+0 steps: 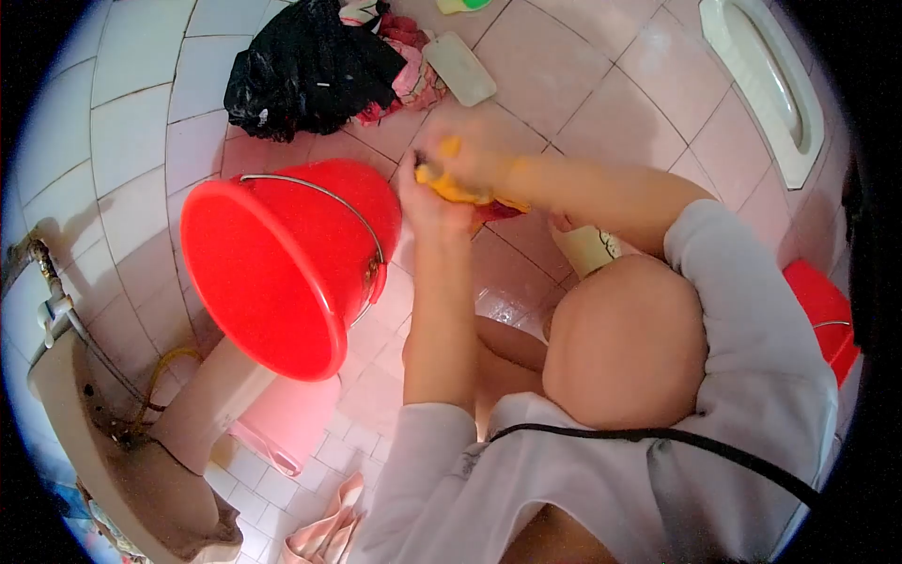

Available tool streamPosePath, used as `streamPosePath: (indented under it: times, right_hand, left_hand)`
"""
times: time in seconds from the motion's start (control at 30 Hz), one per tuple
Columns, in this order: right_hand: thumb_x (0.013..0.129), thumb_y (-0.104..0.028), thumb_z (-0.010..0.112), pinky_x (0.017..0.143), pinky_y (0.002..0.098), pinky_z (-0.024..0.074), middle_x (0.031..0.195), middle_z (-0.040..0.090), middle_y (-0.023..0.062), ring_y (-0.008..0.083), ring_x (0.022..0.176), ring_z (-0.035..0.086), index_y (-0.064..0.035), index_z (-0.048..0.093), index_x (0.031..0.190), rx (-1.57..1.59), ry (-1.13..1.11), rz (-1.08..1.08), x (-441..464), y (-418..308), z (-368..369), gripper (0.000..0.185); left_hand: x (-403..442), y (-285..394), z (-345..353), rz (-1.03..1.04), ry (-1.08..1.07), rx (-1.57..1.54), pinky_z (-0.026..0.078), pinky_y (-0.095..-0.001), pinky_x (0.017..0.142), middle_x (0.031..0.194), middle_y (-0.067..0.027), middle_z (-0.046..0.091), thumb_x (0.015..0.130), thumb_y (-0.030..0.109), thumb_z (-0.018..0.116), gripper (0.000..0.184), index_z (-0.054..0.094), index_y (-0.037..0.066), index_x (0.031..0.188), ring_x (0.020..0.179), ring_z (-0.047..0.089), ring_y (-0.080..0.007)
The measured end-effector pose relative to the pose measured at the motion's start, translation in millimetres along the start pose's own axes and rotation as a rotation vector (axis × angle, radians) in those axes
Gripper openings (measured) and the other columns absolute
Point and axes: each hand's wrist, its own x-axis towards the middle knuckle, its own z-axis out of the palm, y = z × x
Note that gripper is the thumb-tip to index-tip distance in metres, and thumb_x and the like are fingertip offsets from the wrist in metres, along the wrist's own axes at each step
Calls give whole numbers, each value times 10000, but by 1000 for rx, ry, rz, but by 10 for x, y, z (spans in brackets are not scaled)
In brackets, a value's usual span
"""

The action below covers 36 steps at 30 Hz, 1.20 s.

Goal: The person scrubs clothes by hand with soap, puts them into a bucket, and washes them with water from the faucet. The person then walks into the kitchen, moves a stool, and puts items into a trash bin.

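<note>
Evidently, a yellow cloth point(456, 192) is held between the left hand point(437, 211) and right hand point(474, 150). It is pinched by curled left fingers; the blurred right fingers cannot be told. It is best handled with the left grip firm and loose folds gathered. Beside it, only bare wall is shown inside the red bucket point(254, 282); the pink container's point(296, 414) contents are hidden. Beyond, black fabric point(310, 70) is heaped.

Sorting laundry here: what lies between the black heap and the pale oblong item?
Crumpled pink and red cloth lies between the black heap and the pale item, in the head view.
</note>
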Motion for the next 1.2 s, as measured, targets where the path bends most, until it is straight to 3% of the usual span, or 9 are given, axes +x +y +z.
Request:
streamPosePath:
  times: [0.2, 0.5, 0.53, 0.6, 0.67, 0.8, 0.93, 1.13, 1.2]
  right_hand:
    - [787, -320, 565, 729, 377, 469, 844, 621, 137, 308, 796, 598, -146, 554, 1010, -363, 130, -277, 183, 275, -304, 283]
    - [699, -248, 660, 842, 325, 392, 1112, 515, 129, 258, 988, 510, -52, 573, 949, -53, -479, 193, -177, -277, -347, 330]
    - [672, -252, 678, 802, 323, 401, 1043, 538, 122, 259, 933, 524, -54, 581, 900, -175, -353, -252, -209, -273, -398, 318]
    - [644, -256, 696, 762, 322, 410, 974, 560, 114, 261, 877, 537, -56, 588, 850, -290, -213, -699, -245, -362, -409, 307]
    - [607, -248, 710, 702, 328, 419, 884, 573, 91, 265, 741, 544, -72, 574, 804, 41, -261, -968, -330, -539, -332, 298]
    - [625, -253, 705, 662, 339, 436, 803, 580, 89, 246, 693, 553, -71, 552, 767, -30, -295, -588, -326, -355, -180, 277]
    - [628, -310, 705, 620, 347, 445, 705, 554, 101, 233, 682, 572, -66, 541, 761, -120, -26, -212, 111, -15, -296, 323]
    - [618, -289, 708, 598, 355, 449, 677, 534, 112, 261, 650, 554, -49, 524, 748, 1, -33, -745, -384, -270, -82, 330]
    - [612, -287, 709, 600, 361, 449, 685, 537, 111, 276, 657, 550, -48, 525, 740, 25, -58, -813, -261, -177, -105, 327]
  left_hand:
    - [-43, -112, 189, 525, 232, 445, 447, -411, 795, 968, -85, 559, 865, 332, 478, 311, 486, 73, 1036, 903, 556, -223]
    - [44, 239, 20, 288, 223, 67, 460, -359, 774, 893, -74, 560, 868, 454, 429, 433, 496, 45, 997, 858, 554, -208]
    - [153, 323, -166, 291, 228, 67, 460, -359, 774, 893, -74, 560, 868, 454, 429, 433, 496, 45, 997, 858, 554, -208]
    - [313, 458, -455, -290, -10, -222, 463, -343, 776, 858, -65, 576, 866, 394, 464, 348, 524, 60, 944, 855, 560, -197]
    - [85, 324, -49, -188, 68, -45, 463, -333, 772, 820, -55, 581, 873, 345, 467, 273, 537, 82, 891, 851, 561, -183]
    - [152, 50, -304, 43, -661, -185, 408, -382, 900, 1058, -96, 546, 897, 250, 402, 313, 494, 69, 1136, 1012, 520, -260]
    - [2, -38, 297, -21, 349, -6, 404, -412, 901, 1011, -99, 573, 883, 362, 363, 377, 517, 70, 1065, 977, 538, -281]
    - [615, 126, -701, -243, -801, -248, 478, -291, 672, 852, -91, 601, 842, 481, 455, 428, 555, 75, 936, 764, 588, -219]
    - [388, -12, -607, -232, -754, -320, 464, -324, 701, 913, -78, 593, 850, 489, 432, 436, 549, 92, 987, 820, 579, -223]
